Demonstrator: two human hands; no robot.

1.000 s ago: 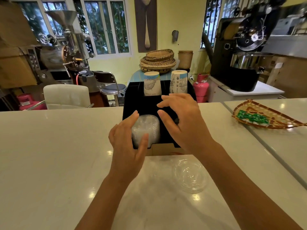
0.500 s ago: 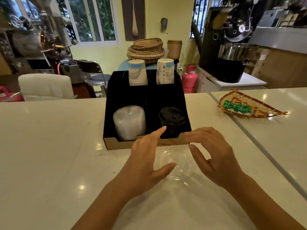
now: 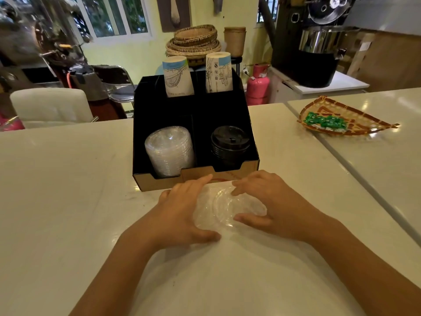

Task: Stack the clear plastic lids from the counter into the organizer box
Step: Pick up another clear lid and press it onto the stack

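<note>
A clear plastic lid (image 3: 224, 207) lies on the white counter just in front of the black organizer box (image 3: 249, 124). My left hand (image 3: 182, 213) cups its left side, thumb below and fingers on its far edge. My right hand (image 3: 271, 204) grips its right side between thumb and fingers. A stack of clear lids (image 3: 169, 150) stands in the box's front left compartment. Black lids (image 3: 230, 143) fill the front right one.
Two paper cup stacks (image 3: 178, 76) stand in the box's rear compartments. A woven tray with green packets (image 3: 341, 120) sits on the counter at the right. A seam in the counter (image 3: 355, 179) runs diagonally on the right.
Both hands left the lid stack in the box, came back toward me and closed around the loose clear lid on the counter. The camera tilted down.
</note>
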